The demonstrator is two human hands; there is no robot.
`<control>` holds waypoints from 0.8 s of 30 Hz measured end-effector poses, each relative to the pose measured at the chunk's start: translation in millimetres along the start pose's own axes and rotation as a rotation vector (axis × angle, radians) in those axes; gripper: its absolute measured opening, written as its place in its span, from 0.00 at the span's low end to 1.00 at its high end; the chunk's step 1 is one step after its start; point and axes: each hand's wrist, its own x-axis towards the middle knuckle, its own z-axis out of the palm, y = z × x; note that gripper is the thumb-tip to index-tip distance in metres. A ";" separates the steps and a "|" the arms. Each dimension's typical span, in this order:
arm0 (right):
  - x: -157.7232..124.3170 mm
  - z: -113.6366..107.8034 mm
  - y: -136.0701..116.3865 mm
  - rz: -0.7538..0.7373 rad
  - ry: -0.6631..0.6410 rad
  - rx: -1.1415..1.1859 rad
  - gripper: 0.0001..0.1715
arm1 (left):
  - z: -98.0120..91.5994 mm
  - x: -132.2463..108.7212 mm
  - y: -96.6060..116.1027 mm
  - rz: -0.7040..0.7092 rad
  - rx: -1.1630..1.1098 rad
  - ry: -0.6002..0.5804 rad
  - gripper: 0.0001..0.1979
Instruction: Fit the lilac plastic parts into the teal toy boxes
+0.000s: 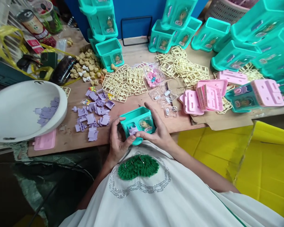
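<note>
Both hands hold one teal plastic toy box (138, 114) close to my body at the table's front edge. My left hand (118, 140) wraps round its left side, thumb near the front. Round the right side curls my right hand (159, 130), its thumb pressed by a small purple plastic piece (133, 130) on the box's front. A clear window with a little tan figure (145, 124) shows beside that piece. Left of the box lie loose purple parts (94, 110). Clear plastic pieces (164, 96) lie beyond my right hand.
A white basin (63, 107) with purple pieces stands at left. Cream sprue frames (125, 82) and small tan figures (87, 61) lie behind. Teal boxes (236, 56) stack at the back and right, near pink lids (191, 102). A yellow carton (272, 154) stands at lower right.
</note>
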 end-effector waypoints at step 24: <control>-1.8 5.9 -12.8 0.078 -0.022 0.044 0.62 | -0.5 -2.8 6.8 0.090 0.098 0.025 0.27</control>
